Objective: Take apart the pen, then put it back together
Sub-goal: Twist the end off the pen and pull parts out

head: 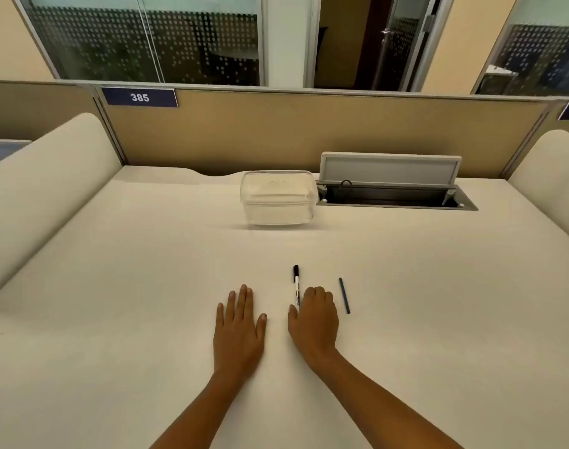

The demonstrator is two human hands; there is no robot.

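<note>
A white pen with a black cap lies on the cream desk, pointing away from me. My right hand rests over its near end, fingers curled down onto it; whether it grips the pen I cannot tell. My left hand lies flat on the desk, palm down, fingers slightly apart, about a hand's width left of the pen and holding nothing. A thin dark blue stick lies just right of my right hand, apart from it.
A clear plastic box with a lid stands at the back centre. To its right, an open cable hatch is sunk into the desk. A tan partition closes the far edge; rounded cream side panels flank the desk.
</note>
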